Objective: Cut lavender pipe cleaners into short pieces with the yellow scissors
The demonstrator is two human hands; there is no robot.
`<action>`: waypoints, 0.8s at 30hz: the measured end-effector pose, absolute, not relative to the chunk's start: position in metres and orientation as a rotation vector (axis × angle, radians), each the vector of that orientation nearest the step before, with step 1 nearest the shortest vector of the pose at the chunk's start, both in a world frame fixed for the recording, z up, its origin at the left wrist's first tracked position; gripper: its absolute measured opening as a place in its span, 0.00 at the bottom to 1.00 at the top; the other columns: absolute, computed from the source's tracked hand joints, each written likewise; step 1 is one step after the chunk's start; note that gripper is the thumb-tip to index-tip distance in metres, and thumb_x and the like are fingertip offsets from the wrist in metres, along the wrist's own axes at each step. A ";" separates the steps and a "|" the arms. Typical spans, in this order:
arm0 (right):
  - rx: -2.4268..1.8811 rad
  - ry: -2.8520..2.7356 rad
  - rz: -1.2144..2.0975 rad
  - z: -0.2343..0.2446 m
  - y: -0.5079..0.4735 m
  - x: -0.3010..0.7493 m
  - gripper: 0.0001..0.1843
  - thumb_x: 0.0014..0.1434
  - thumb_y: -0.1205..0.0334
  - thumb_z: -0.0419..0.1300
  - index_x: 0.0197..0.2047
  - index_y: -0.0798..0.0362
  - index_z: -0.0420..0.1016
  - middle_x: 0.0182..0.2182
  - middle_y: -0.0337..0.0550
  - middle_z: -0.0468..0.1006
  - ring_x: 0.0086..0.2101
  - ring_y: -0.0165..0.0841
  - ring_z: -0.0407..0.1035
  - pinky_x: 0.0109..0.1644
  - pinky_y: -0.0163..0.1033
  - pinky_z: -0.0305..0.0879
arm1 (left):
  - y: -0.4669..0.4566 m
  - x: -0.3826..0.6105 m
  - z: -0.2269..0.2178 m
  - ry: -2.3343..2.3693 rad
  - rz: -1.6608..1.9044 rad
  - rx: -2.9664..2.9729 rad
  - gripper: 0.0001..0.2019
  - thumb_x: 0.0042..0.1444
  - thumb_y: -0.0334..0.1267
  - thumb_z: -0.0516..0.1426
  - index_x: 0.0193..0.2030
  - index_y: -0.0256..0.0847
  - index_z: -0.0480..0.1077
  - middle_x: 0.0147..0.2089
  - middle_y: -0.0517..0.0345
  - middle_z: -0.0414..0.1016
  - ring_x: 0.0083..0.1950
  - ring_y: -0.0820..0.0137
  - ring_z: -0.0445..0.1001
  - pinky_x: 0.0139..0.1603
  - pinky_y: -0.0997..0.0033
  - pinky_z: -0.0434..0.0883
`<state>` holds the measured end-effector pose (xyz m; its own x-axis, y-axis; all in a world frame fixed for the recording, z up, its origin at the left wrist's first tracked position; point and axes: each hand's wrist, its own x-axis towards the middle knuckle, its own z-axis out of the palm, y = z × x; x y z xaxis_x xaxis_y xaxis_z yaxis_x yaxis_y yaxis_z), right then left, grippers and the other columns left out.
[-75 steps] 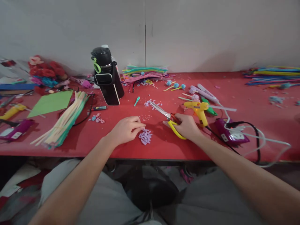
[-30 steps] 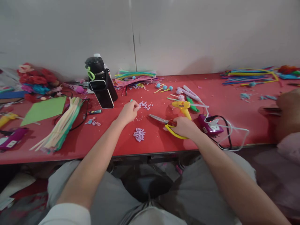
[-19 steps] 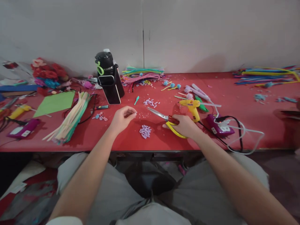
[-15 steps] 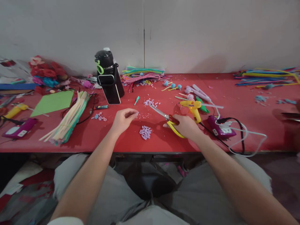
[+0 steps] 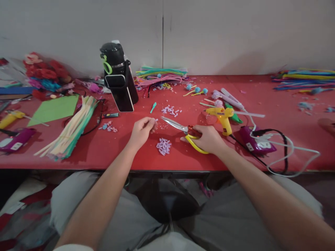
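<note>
My left hand (image 5: 142, 132) is pinched around a short lilac piece of pipe cleaner (image 5: 156, 120), whose end shows at the fingertips. My right hand (image 5: 209, 138) grips scissors (image 5: 178, 125) with yellow and red handles. Their blades point left and end just beside the left fingertips, apart from the piece. Below, between the hands, lies a pile of cut lilac pieces (image 5: 163, 146). A looser scatter of lilac pieces (image 5: 171, 111) is beyond the scissor tips.
To the right are a yellow glue gun (image 5: 222, 116), a purple power strip (image 5: 255, 141) and looping cables. A black bottle (image 5: 117, 73) stands back left, near a bundle of pale pipe cleaners (image 5: 75, 129). Another person's hand (image 5: 327, 126) shows at the right edge.
The view has shifted slightly. My left hand has moved right, closer to the scissor tips, and the lilac piece shows more clearly. My right hand still holds the scissors.
</note>
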<state>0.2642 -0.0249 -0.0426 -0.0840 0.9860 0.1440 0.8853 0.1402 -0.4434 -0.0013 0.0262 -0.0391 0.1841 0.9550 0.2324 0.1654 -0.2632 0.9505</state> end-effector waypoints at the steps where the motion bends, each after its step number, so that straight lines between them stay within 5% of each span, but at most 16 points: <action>1: -1.790 -2.022 0.332 -0.043 -0.025 0.263 0.32 0.48 0.29 0.60 0.23 0.50 0.58 0.19 0.37 0.65 0.22 0.28 0.55 0.27 0.36 0.48 | 0.026 -0.001 -0.038 1.096 1.165 1.603 0.15 0.61 0.47 0.57 0.30 0.38 0.71 0.27 0.59 0.71 0.27 0.75 0.69 0.30 0.74 0.68; 24: -1.809 -2.040 0.358 -0.044 -0.023 0.263 0.35 0.47 0.25 0.58 0.21 0.50 0.57 0.18 0.37 0.62 0.22 0.28 0.54 0.26 0.37 0.47 | 0.027 0.003 -0.039 1.059 1.165 1.620 0.14 0.60 0.47 0.58 0.28 0.39 0.71 0.25 0.59 0.70 0.26 0.74 0.67 0.29 0.73 0.65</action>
